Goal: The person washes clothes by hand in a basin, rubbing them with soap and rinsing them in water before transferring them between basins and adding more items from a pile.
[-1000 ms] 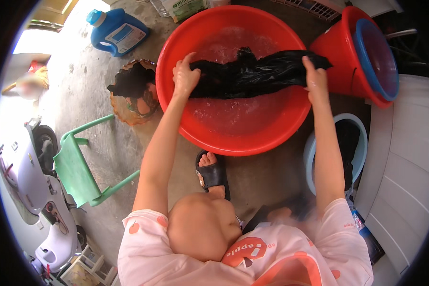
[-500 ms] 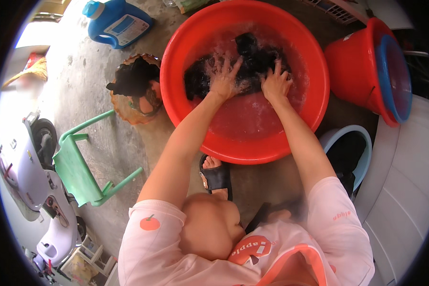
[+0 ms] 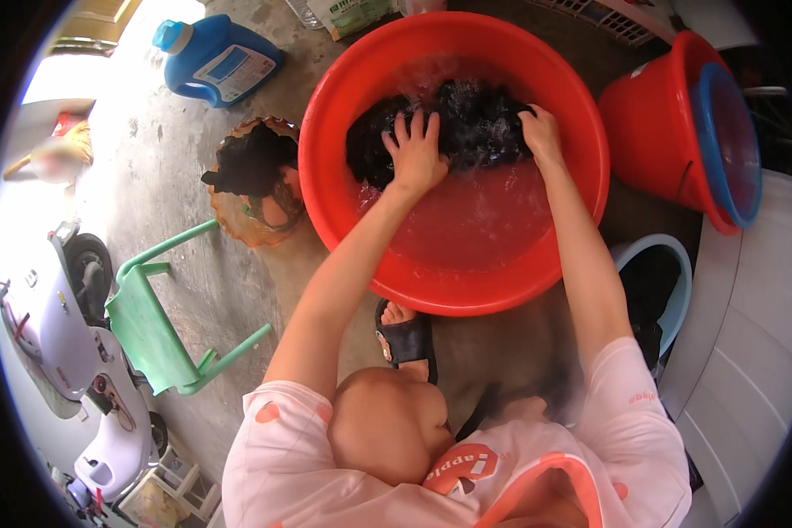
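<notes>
A black garment (image 3: pixel 480 119) lies soaked in the water of a big red basin (image 3: pixel 466 295); its exact kind cannot be made out. My left hand (image 3: pixel 416 154) rests on its left part with the fingers spread. At the garment's right end, my right hand (image 3: pixel 541 134) has its fingers curled and closed on the wet cloth. The water looks slightly foamy, and part of the garment is below the surface.
A blue detergent bottle (image 3: pixel 220 62) stands at the far left. Nearer are a basket with black cloth (image 3: pixel 253 163) and a tipped green stool (image 3: pixel 158 326). Red and blue basins (image 3: pixel 656 123) lean at the right, above a light-blue tub (image 3: pixel 673 308) with dark cloth. A scooter (image 3: pixel 114 431) is at left.
My right hand has moved right, from lying spread on the garment to gripping its right end. The raised lump of cloth has flattened. My left hand stays spread on the left part.
</notes>
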A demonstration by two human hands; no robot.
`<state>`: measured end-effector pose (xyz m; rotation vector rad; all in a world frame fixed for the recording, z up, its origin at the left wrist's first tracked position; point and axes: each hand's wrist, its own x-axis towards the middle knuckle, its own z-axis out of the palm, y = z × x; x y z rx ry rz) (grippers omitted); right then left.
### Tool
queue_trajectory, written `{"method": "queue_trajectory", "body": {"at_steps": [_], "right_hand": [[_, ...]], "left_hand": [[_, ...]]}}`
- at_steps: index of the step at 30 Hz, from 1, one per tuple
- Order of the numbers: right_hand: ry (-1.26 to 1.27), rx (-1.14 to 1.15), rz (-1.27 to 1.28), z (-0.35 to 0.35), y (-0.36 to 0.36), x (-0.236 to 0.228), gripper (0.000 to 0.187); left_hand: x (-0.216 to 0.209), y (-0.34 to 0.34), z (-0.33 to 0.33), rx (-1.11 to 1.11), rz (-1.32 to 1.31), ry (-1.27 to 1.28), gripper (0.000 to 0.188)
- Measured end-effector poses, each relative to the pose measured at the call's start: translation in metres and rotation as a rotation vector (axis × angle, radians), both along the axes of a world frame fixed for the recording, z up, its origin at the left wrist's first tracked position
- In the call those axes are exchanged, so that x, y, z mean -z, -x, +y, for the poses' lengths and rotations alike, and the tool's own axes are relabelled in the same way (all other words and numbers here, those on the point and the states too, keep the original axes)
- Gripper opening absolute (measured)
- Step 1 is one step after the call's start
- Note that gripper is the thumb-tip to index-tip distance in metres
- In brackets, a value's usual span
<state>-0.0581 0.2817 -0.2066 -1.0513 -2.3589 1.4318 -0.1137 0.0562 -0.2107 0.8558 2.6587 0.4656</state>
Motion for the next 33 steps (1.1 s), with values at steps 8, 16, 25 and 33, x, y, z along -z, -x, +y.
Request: {"method": "queue_trajectory", "body": {"at_steps": [8, 16, 25, 33], "right_hand": [[0.693, 0.137, 0.612, -0.068, -0.056, -0.216, 0.019], [0.776, 0.342, 0.797, -0.054, -0.107, -0.234, 0.032], [1.727, 0.259, 0.578, -0.084, -0.083, -0.05, 0.063], [1.214, 0.042, 0.175, -0.05, -0.051, -0.04, 0.03]], "left_hand": [[-0.025, -0.023, 0.025, -0.127, -0.156, -0.153, 0.115], [-0.08, -0.021, 0.034, -0.714, -0.97, -1.44, 0.029], [-0.179, -0.055, 0.003, 0.094, -0.553, -1.206, 0.028], [-0.136, -0.046, -0.03, 0.533, -0.25, -0.725, 0.026]]}}
